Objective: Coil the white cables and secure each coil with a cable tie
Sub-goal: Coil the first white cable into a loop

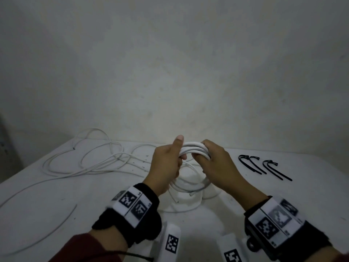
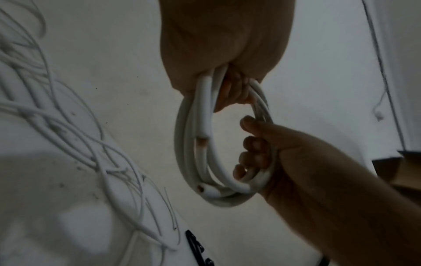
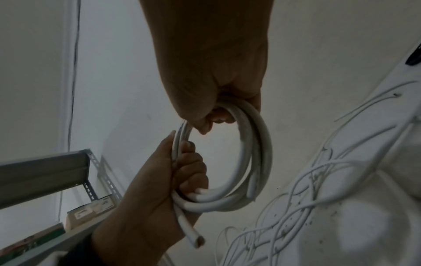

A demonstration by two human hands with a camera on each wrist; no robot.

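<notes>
- Head view: left hand [image 1: 167, 163] and right hand [image 1: 217, 163] each clench opposite sides of the white coil [image 1: 194, 149], held above the table [image 1: 283, 195], likely so the loops cannot spring apart
- Cable ties [image 1: 264, 166] lie well right of the right grip, apparently staged for binding
- Loose white cables [image 1: 90, 163] sprawl left of the left grip, uncoiled
</notes>
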